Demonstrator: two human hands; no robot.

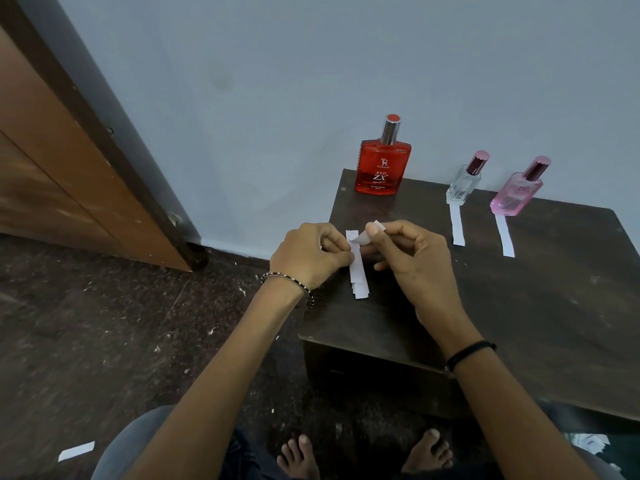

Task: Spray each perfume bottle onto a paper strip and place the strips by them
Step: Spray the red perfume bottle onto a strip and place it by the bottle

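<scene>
A small dark wooden bench (519, 306) is seen from above, set against a pale blue wall (311, 81). Three perfume bottles are stood upright along its far edge: a red bottle (381, 168) at the left, a clear bottle (464, 183) in the middle, and a pink bottle (517, 192) at the right. A white paper strip (458, 226) is laid flat on the bench in front of the clear bottle, its far end touching the base. A second strip (505, 237) is laid the same way in front of the pink bottle. No strip is laid by the red bottle.

Nearer the viewer, a small stack of strips (358, 271) is held just above the bench. The stack is pinched along its left edge by the left hand (308, 254), fingers (332, 237) curled. The upper end of the top strip (367, 233) is bent away from the stack and pinched by the thumb and fingers (394, 230) of the right hand (412, 261). A loose strip (76, 451) is seen on the dark floor (104, 323) at lower left.
</scene>
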